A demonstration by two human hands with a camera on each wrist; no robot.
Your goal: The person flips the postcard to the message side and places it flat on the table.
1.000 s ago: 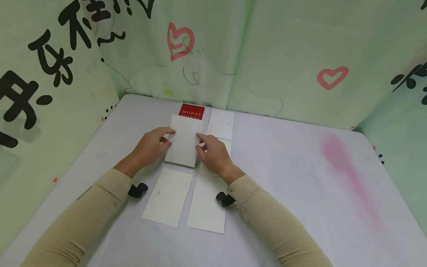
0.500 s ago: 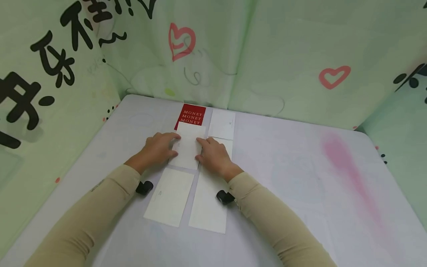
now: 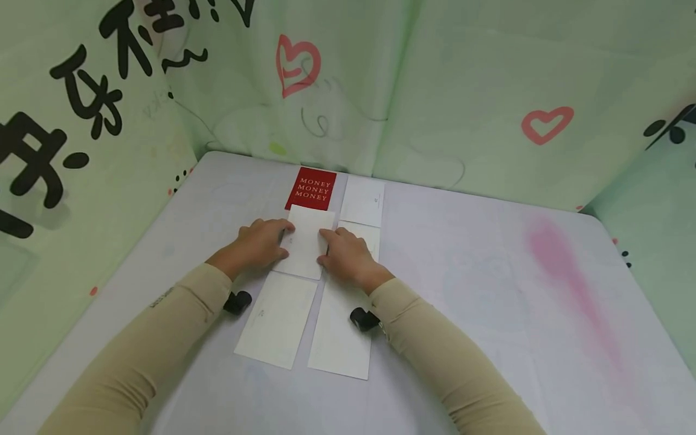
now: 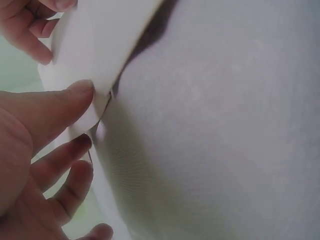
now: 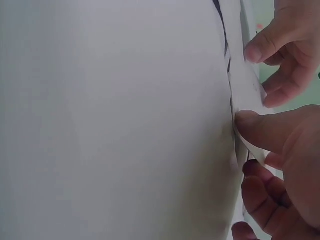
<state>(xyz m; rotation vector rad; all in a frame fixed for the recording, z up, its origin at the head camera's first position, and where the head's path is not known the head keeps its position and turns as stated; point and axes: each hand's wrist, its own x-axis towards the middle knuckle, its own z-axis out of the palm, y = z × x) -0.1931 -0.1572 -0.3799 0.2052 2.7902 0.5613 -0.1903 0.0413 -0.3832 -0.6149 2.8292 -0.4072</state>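
Note:
A blank-looking white card (image 3: 306, 241) lies in the left column of cards, just below a red card (image 3: 311, 188) lettered MONEY. My left hand (image 3: 260, 243) holds its left edge, thumb on top in the left wrist view. The right hand (image 3: 350, 257) holds the opposite edge, with the thumb on the card and the fingers at its rim in the right wrist view. Another white card (image 3: 276, 320) lies nearer me, its top edge against the held one. To the right runs a column of white cards (image 3: 341, 338), partly hidden by the right hand.
A small white card (image 3: 361, 201) tops the right column near the table's back edge. The white-covered table (image 3: 457, 338) bears a pink smear (image 3: 571, 284) at the right. Green printed cloth (image 3: 457, 90) rises behind and at the sides.
The held white card has come down toward me onto the table, uncovering all the lettering on the red card. Its lower edge now meets the nearer card. Both hands moved with it.

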